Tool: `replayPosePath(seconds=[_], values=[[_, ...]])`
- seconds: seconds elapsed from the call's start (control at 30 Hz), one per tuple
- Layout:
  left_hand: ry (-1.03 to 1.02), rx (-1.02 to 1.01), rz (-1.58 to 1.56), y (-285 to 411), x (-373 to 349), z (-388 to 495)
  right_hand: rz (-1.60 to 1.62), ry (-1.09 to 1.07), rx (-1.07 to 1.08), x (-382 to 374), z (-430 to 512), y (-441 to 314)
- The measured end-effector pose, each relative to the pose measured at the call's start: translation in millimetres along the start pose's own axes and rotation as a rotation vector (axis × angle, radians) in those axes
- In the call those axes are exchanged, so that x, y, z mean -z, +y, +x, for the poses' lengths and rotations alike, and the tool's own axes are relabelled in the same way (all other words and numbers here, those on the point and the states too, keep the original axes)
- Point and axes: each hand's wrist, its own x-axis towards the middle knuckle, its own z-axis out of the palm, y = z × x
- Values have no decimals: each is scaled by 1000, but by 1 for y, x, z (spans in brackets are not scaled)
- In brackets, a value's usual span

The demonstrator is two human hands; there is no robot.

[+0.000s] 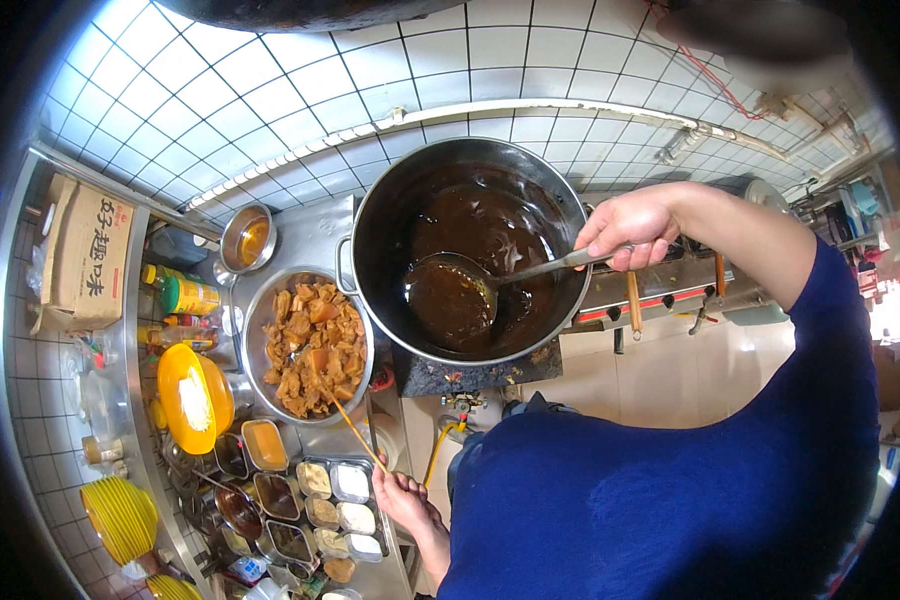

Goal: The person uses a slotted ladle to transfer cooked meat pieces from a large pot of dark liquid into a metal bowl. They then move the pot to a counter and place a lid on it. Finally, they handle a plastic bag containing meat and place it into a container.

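My right hand (pixel 630 229) grips the handle of a metal ladle (pixel 450 300). The ladle's wide bowl sits in dark brown liquid inside a large deep stockpot (pixel 379 195). In my left hand (pixel 409 499) are thin wooden chopsticks (pixel 354 426), pointing away from me. Their far end reaches into the brown chunks of cooked meat (pixel 316 345) that fill a steel basin (pixel 253 375). This basin stands just left of the pot, close to its loop handle (pixel 343 264). How deep the liquid is cannot be seen.
A small steel bowl of amber liquid (pixel 251 238) stands behind the basin. Seasoning containers (pixel 349 484) crowd the near left counter. Beside them are an orange bowl (pixel 221 382), bottles and a shelf with a cardboard box (pixel 86 255). A gas valve (pixel 463 403) sits below the stove's front edge.
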Motion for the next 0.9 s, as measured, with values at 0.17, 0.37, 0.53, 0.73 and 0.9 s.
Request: replayPosePath(seconds=[0.17,0.37,0.53,0.73,0.9], values=[[4,-9,76,0,-11,-2,71,-21,19,13,-8,21],[-9,-4,108,0,-25,-11,102,-23,85,17,-27,39],[-46,-19,118,1,-28,-18,129,-20,126,12,-34,56],[-150,-32,63,9,-24,-10,210,28,209,-17,-40,83],[-221,-35,96,21,-21,8,259,212,310,-71,-56,102]])
